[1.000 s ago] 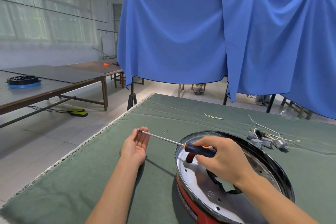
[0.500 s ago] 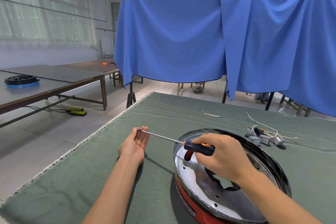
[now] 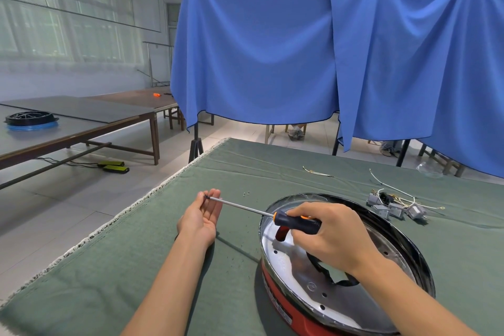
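Near right on the table (image 3: 136, 267), the round housing (image 3: 272, 289) under the right hand (image 3: 332, 237), with the screwdriver (image 3: 289, 222) across to the left hand (image 3: 201, 218), two screws (image 3: 246, 194) just beyond, switches (image 3: 392, 206) far right, drape (image 3: 272, 49) behind.

A table under a green cloth (image 3: 136, 267) carries a round red housing (image 3: 275, 289) with a chrome inside. Two small screws (image 3: 246, 194) lie near it, grey switches (image 3: 392, 209) with white wires further right, and a short wire (image 3: 317, 172) behind.
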`<state>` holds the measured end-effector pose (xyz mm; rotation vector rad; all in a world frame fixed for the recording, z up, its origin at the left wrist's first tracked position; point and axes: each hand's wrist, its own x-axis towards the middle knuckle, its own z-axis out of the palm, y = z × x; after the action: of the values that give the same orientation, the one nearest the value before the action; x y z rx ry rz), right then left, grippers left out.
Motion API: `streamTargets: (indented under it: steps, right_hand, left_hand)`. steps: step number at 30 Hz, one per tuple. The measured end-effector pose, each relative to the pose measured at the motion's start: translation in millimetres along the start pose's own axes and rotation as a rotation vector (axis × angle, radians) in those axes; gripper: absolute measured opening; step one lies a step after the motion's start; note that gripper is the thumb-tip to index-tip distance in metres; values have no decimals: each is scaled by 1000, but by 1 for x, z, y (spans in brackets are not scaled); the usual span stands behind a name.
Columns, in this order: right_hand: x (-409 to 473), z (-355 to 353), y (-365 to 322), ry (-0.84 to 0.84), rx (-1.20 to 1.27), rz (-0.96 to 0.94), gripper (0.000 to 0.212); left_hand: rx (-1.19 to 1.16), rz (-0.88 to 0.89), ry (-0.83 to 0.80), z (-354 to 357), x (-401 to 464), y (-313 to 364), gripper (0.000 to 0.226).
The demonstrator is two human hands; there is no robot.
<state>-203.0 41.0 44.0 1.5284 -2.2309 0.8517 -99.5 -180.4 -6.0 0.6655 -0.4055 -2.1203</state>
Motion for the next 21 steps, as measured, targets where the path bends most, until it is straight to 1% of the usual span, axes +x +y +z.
streamTargets:
  steps: [8,11,15,21]
  right_hand:
    - [0,1,-1,-13,48,24,30]
    - [1,0,-3,-39,72,15,37]
    - [3,1,-1,-99,177,82,24]
    - [4,2,-1,-115,272,139,23]
  left_hand:
    - [-21,-11,-7,0,0,1,23]
    - [-19,-13,-15,-1,0,2,23]
    - [0,6,-22,-1,0,3,23]
    - [41,61,-17,1,-1,3,21]
